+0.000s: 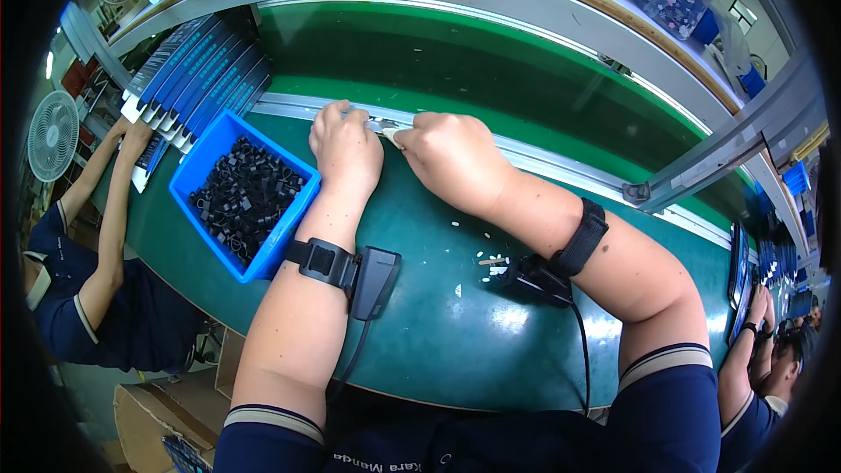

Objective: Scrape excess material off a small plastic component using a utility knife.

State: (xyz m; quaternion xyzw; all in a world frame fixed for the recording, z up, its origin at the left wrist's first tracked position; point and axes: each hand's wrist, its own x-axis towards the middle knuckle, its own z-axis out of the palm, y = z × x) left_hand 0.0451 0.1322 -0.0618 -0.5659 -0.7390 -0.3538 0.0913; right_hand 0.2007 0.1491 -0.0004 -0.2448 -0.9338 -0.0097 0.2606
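My left hand is at the far side of the green table, its fingers curled. Close on its right, my right hand is closed, with its thumb and fingers pinched together. A small whitish piece pokes out from the pinch of the right hand. In the gap between the hands a small shiny, silvery thing shows beside the left fingertips. What the left fingers hold is mostly hidden behind the hand. Beside my left forearm stands a blue bin filled with small black parts.
Small white bits and a thin brown strip lie on the green table near my right wrist. A metal rail runs along the back. Upright blue boxes stand far left, beside a co-worker's hands. Another person works at right.
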